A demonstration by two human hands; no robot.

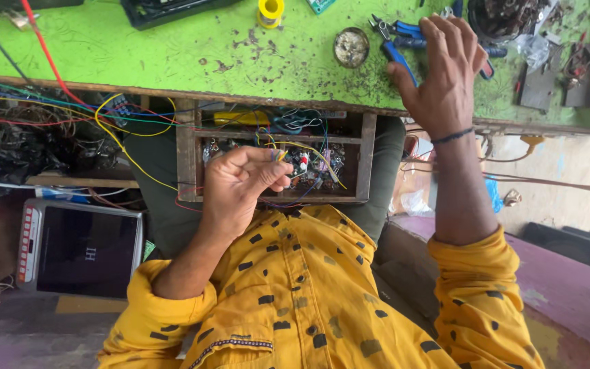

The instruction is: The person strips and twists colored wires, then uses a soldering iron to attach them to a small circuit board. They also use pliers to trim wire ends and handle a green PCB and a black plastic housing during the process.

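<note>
Left hand [240,181] pinches thin coloured wires [278,156] over the wooden drawer [367,157] of tangled parts — limp, light, best held near the ends. Right hand [445,75] spread, grip released, on blue-handled pliers [397,31] at the far side of the green table [172,48] — rigid, slick handles.

- A flat rectangular device with a dark screen [80,251] and a pale grey frame lies low at the left, well below the green workbench [172,55]; a red-and-white button strip runs down its left edge.
- A small green-and-white label or packet [320,5], cut off by the frame, lies at the far edge of the workbench.
</note>
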